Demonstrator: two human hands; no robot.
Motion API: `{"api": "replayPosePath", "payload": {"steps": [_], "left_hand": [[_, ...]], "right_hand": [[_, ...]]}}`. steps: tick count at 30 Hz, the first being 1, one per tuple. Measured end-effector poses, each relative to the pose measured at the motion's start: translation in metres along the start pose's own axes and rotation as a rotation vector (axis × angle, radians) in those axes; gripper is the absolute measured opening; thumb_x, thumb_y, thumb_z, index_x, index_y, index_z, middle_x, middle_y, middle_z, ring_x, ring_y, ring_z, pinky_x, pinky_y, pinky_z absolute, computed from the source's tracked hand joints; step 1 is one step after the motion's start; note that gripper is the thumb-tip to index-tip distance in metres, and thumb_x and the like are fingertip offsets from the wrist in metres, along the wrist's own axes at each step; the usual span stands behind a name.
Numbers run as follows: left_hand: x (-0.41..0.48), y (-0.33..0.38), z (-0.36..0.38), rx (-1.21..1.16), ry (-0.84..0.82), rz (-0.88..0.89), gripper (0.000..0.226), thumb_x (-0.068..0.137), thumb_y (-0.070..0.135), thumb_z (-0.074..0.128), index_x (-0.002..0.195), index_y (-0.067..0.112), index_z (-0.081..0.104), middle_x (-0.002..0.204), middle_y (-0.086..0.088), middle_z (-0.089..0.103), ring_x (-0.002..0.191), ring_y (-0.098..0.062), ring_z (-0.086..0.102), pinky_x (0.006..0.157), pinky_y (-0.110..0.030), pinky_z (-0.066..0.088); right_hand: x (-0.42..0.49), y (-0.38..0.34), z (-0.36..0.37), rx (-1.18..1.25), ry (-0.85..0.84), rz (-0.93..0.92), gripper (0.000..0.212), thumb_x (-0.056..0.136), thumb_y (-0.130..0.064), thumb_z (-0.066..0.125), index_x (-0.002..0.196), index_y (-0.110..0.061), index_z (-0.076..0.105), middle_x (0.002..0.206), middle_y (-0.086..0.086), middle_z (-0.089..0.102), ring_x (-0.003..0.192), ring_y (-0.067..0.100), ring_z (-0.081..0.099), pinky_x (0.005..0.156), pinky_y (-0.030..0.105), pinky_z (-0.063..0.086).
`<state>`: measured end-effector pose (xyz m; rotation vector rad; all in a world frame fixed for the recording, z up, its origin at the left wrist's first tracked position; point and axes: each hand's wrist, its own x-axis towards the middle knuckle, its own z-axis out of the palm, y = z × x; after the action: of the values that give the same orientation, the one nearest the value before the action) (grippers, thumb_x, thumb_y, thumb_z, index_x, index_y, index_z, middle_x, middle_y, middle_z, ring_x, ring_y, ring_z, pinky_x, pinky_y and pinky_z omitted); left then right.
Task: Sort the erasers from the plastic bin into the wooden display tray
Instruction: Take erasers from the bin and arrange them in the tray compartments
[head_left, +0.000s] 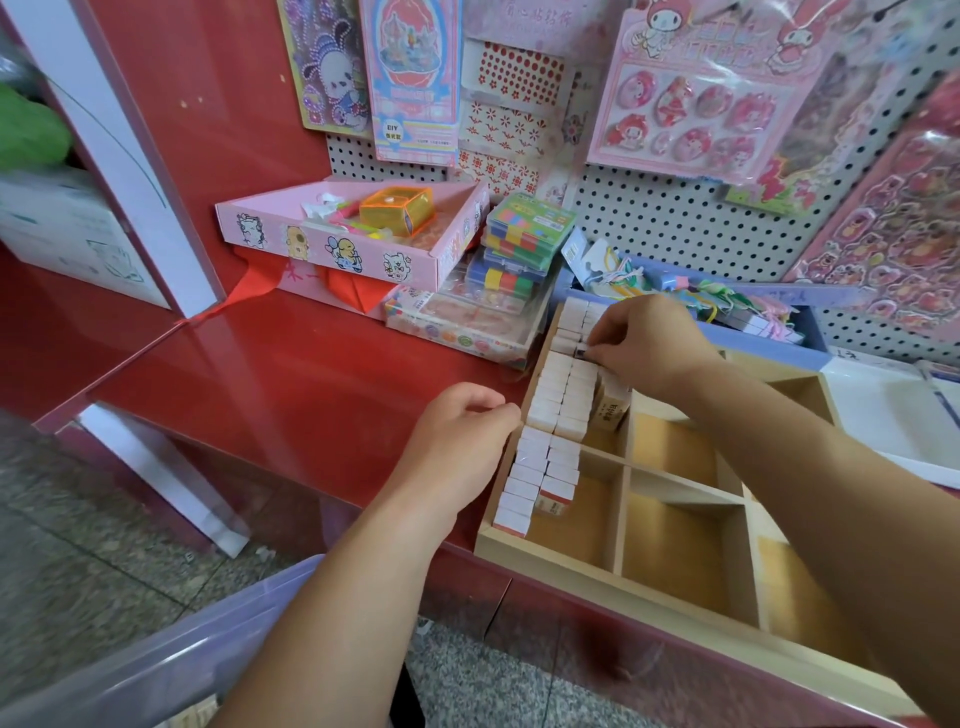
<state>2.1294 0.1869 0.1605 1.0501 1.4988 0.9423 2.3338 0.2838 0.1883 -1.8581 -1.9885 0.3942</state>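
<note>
The wooden display tray (623, 467) lies on the red counter, split into compartments. Its left column holds several white wrapped erasers (558, 410) packed in two rows. My right hand (649, 343) reaches over the far end of that column and pinches an eraser (582, 352) with thumb and fingertips. My left hand (462, 441) rests with curled fingers against the tray's left outer wall; nothing shows in it. The translucent plastic bin (156, 660) sits low at the bottom left, its contents mostly out of view.
A pink cardboard box (332, 244) and stacked colourful packs (519, 244) stand behind the tray on the left. A blue tray of stringed items (727, 306) lies at the back. Pegboard with sticker sheets (691, 88) rises behind. The counter's front edge runs below the tray.
</note>
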Motion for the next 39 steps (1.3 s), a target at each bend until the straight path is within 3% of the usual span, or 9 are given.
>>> {"api": "replayPosePath", "payload": {"steps": [3, 11, 17, 20, 24, 26, 30, 36, 39], "left_hand": [[-0.003, 0.002, 0.0, -0.004, -0.009, -0.008, 0.023, 0.079, 0.038, 0.068, 0.1, 0.032, 0.071, 0.106, 0.011, 0.072, 0.104, -0.012, 0.067, 0.097, -0.044, 0.055], [-0.001, -0.001, 0.0, 0.013, -0.006, -0.008, 0.016, 0.085, 0.035, 0.069, 0.101, 0.031, 0.071, 0.102, 0.011, 0.072, 0.1, -0.01, 0.068, 0.096, -0.043, 0.056], [0.001, -0.002, -0.001, 0.025, -0.003, 0.006, 0.012, 0.092, 0.031, 0.068, 0.104, 0.029, 0.07, 0.104, 0.012, 0.07, 0.101, -0.007, 0.065, 0.09, -0.032, 0.052], [0.001, -0.003, -0.002, 0.026, -0.008, 0.005, 0.013, 0.092, 0.032, 0.068, 0.105, 0.029, 0.07, 0.105, 0.012, 0.07, 0.102, -0.007, 0.064, 0.091, -0.033, 0.053], [0.001, -0.003, -0.003, 0.026, -0.005, 0.012, 0.014, 0.091, 0.032, 0.068, 0.104, 0.028, 0.07, 0.104, 0.011, 0.07, 0.098, -0.007, 0.065, 0.08, -0.029, 0.05], [-0.003, -0.003, -0.005, 0.026, 0.002, 0.011, 0.019, 0.083, 0.035, 0.069, 0.101, 0.029, 0.071, 0.101, 0.009, 0.073, 0.097, -0.011, 0.069, 0.087, -0.037, 0.056], [-0.01, -0.01, -0.015, 0.024, 0.043, 0.019, 0.022, 0.068, 0.039, 0.066, 0.089, 0.033, 0.073, 0.092, 0.007, 0.076, 0.093, -0.016, 0.074, 0.093, -0.051, 0.058], [-0.046, -0.016, -0.037, 0.085, 0.138, 0.094, 0.012, 0.094, 0.014, 0.062, 0.093, 0.025, 0.068, 0.095, -0.007, 0.074, 0.092, -0.021, 0.075, 0.09, -0.049, 0.06], [-0.078, -0.03, -0.057, 0.175, 0.16, 0.124, 0.011, 0.083, 0.03, 0.062, 0.093, 0.028, 0.067, 0.09, -0.001, 0.075, 0.093, -0.023, 0.074, 0.089, -0.05, 0.059]], "right_hand": [[0.001, 0.001, 0.0, 0.01, -0.014, 0.006, 0.001, 0.09, -0.016, 0.074, 0.089, -0.017, 0.075, 0.084, -0.005, 0.07, 0.082, 0.013, 0.065, 0.074, 0.03, 0.055], [-0.001, -0.001, 0.007, 0.007, 0.069, 0.063, 0.01, 0.09, -0.018, 0.073, 0.082, -0.014, 0.071, 0.08, -0.001, 0.069, 0.079, 0.018, 0.064, 0.057, 0.024, 0.046], [-0.003, -0.001, 0.001, 0.04, 0.08, 0.06, 0.01, 0.087, -0.023, 0.077, 0.086, -0.015, 0.071, 0.084, -0.001, 0.069, 0.08, 0.015, 0.063, 0.063, 0.026, 0.049], [-0.006, 0.001, -0.005, 0.073, 0.096, 0.047, 0.007, 0.089, -0.019, 0.074, 0.085, -0.015, 0.069, 0.08, -0.001, 0.07, 0.077, 0.017, 0.066, 0.062, 0.026, 0.052], [-0.014, 0.008, -0.011, 0.107, 0.155, 0.049, 0.01, 0.09, -0.016, 0.07, 0.08, -0.019, 0.069, 0.072, -0.002, 0.071, 0.072, 0.018, 0.068, 0.068, 0.033, 0.057], [-0.022, 0.01, -0.015, 0.123, 0.167, 0.047, 0.012, 0.09, -0.017, 0.069, 0.079, -0.02, 0.068, 0.07, -0.002, 0.07, 0.07, 0.017, 0.067, 0.067, 0.033, 0.056], [-0.045, 0.013, -0.023, 0.105, 0.176, 0.011, 0.008, 0.091, -0.018, 0.066, 0.083, -0.017, 0.069, 0.075, -0.007, 0.066, 0.071, 0.015, 0.061, 0.066, 0.031, 0.049], [-0.11, -0.017, -0.026, 0.087, 0.114, -0.116, 0.008, 0.092, -0.021, 0.064, 0.086, -0.023, 0.069, 0.075, -0.015, 0.064, 0.07, 0.002, 0.058, 0.059, 0.015, 0.04], [-0.152, -0.043, -0.014, 0.099, 0.028, -0.304, 0.006, 0.09, -0.021, 0.066, 0.087, -0.022, 0.071, 0.08, -0.009, 0.068, 0.074, 0.011, 0.061, 0.07, 0.027, 0.049]]}}
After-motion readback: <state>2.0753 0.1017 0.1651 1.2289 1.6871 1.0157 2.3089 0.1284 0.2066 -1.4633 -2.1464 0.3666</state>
